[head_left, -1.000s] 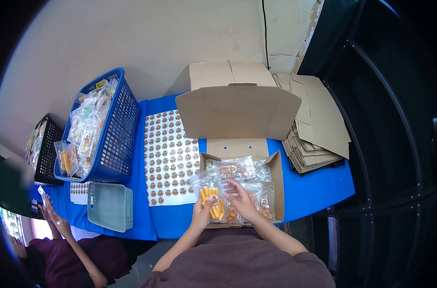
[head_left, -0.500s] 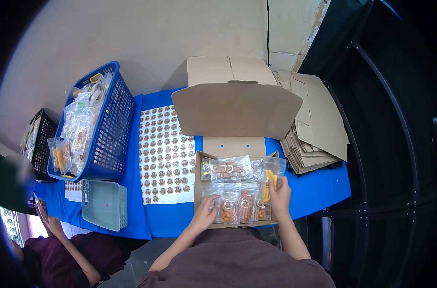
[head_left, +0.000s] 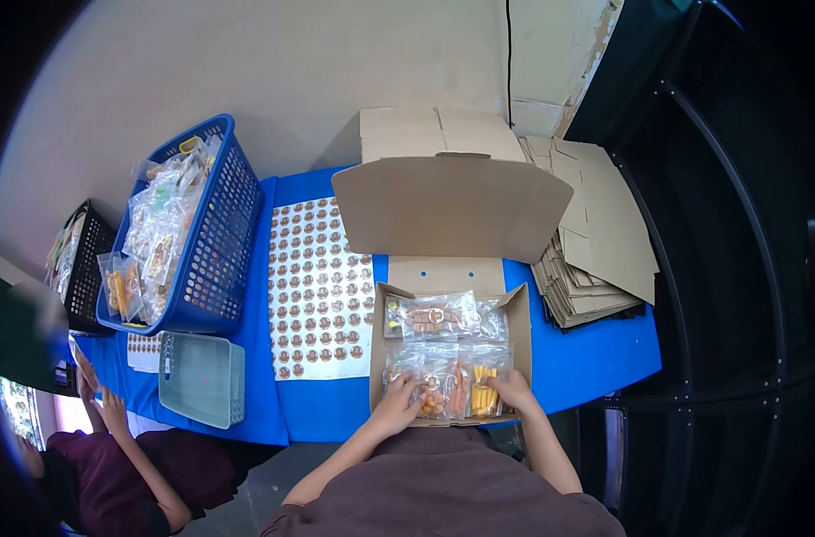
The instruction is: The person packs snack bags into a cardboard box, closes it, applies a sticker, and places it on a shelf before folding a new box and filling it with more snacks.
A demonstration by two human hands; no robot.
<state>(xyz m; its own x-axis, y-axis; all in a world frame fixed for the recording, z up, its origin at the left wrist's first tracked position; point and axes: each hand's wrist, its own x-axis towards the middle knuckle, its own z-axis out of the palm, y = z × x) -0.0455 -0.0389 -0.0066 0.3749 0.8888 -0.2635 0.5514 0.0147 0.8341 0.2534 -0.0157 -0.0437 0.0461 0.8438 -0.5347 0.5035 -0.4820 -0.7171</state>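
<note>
Your right hand (head_left: 515,392), fingers curled, touches the bag of yellow sticks (head_left: 485,396) at five o'clock inside the open carton (head_left: 520,333); your left hand (head_left: 399,406), half-curled, rests over clear bags (head_left: 436,399) at seven. Whether either grips cannot be told. A blue basket (head_left: 220,246) stands at ten.

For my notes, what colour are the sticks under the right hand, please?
The sticks are yellow; they show best in the head view.
</note>
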